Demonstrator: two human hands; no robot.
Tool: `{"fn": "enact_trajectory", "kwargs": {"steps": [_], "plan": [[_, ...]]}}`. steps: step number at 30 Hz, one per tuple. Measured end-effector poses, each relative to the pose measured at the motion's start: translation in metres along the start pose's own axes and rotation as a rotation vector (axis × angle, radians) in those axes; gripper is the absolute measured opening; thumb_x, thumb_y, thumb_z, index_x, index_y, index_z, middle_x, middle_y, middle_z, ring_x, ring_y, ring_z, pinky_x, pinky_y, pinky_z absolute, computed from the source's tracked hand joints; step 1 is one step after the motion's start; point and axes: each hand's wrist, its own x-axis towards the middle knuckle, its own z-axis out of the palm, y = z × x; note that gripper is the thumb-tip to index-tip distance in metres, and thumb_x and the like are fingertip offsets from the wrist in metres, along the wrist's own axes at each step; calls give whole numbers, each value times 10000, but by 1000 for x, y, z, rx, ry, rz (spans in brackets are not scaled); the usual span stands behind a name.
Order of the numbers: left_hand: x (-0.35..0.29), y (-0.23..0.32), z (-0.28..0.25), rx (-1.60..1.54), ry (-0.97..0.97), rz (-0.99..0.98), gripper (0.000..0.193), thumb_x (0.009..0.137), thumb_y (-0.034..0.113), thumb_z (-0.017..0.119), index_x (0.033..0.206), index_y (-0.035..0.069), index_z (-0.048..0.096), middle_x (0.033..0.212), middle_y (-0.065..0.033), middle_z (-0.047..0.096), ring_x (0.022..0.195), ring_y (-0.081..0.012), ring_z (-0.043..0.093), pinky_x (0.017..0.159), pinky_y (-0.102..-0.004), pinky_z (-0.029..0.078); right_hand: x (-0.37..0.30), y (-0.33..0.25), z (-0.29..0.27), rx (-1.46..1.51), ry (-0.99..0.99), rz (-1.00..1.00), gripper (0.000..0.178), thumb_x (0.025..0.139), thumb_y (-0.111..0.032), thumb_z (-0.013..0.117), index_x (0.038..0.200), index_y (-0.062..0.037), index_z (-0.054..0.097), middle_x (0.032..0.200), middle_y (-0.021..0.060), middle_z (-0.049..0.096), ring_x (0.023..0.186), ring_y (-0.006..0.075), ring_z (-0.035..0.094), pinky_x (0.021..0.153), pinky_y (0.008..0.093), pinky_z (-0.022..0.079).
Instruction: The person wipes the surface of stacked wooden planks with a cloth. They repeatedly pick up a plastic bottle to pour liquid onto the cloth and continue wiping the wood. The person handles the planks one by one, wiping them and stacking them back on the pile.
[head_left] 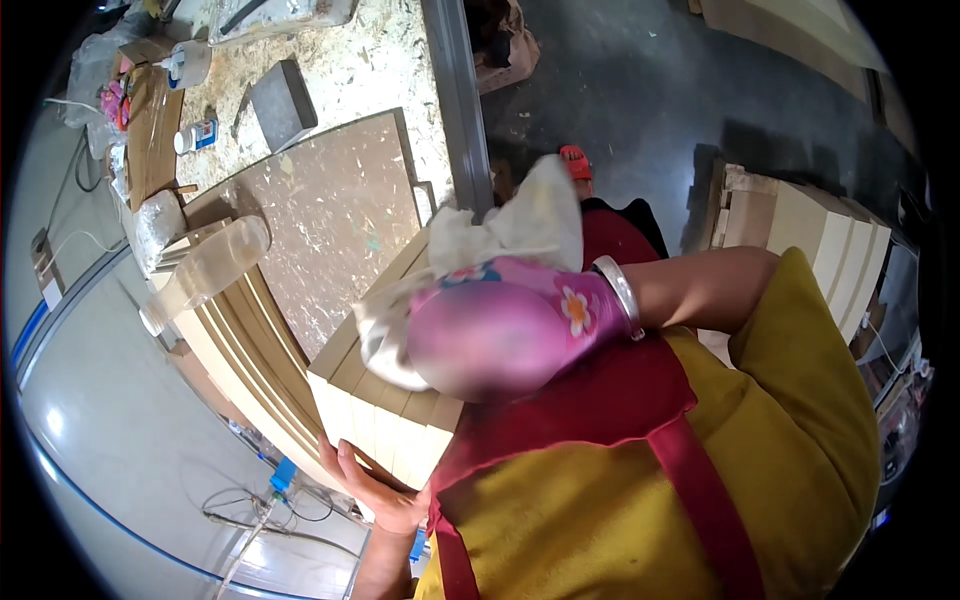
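Observation:
My right hand point(500, 325), in a pink flowered glove with a silver bangle at the wrist, is bunched on a cream cloth point(515, 225). The hand is blurred, and its fingertips are hidden. Cloth and hand rest over the top edges of a row of pale boards point(378, 408) standing tightly together in front of me. Bare and with its fingers stretched out, my left hand point(388, 500) lies against the near end of those boards. Part of the left palm is hidden behind them and my red apron.
Curved stacked boards point(240, 335) stand at the left, with a clear plastic bottle point(215, 268) lying on top. The workbench point(370, 75) carries a brown panel point(320, 200), a grey block point(284, 105) and a small white bottle point(195, 137). More boards point(815, 235) stand on the floor at right.

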Motion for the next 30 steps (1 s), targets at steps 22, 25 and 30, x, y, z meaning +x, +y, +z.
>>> {"fn": "enact_trajectory", "kwargs": {"steps": [22, 25, 30], "plan": [[-3, 1, -3, 33, -59, -43, 1034, 686, 434, 734, 1453, 25, 174, 1465, -295, 124, 1375, -418, 143, 1096, -532, 162, -32, 20, -5, -324, 261, 7, 427, 709, 80, 617, 1116, -23, 537, 975, 155, 604, 864, 336, 622, 691, 407, 489], [0, 5, -10, 19, -80, -32, 1029, 693, 444, 741, 1446, 17, 184, 1450, -296, 139, 1352, -418, 184, 1089, -525, 173, -29, 15, 0, -359, 268, -6, 409, 758, 13, 635, 1152, -34, 537, 1042, 155, 616, 882, 314, 635, 712, 397, 504], [10, 8, -7, 43, -54, -18, 1027, 693, 434, 748, 1445, 18, 186, 1429, -288, 160, 1347, -417, 187, 1087, -527, 174, -54, 72, 16, -419, 397, -182, 345, 860, -109, 611, 1195, -68, 539, 1113, 146, 623, 974, 257, 623, 771, 346, 511]]}}
